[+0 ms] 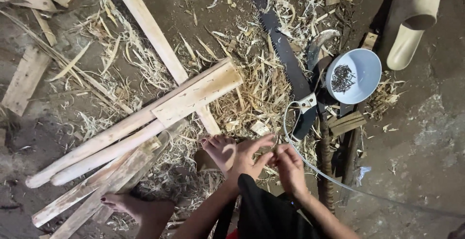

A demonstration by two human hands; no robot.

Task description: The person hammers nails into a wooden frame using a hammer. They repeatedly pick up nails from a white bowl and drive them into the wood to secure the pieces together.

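Lying at ten o'clock from the hands: nailed wooden frame (145,123) on shavings. Resting at one o'clock: hand saw (286,55), then white bowl (361,67) holding small nails (343,78). Meeting fingertip to fingertip: left hand (244,159) and right hand (290,166), pinching something too small to tell, just at their joint.

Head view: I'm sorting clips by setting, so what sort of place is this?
Probably an informal woodworking spot on a bare dirt floor. Wood shavings cover the ground, a saw lies beside a bowl of nails, and planks lie about.
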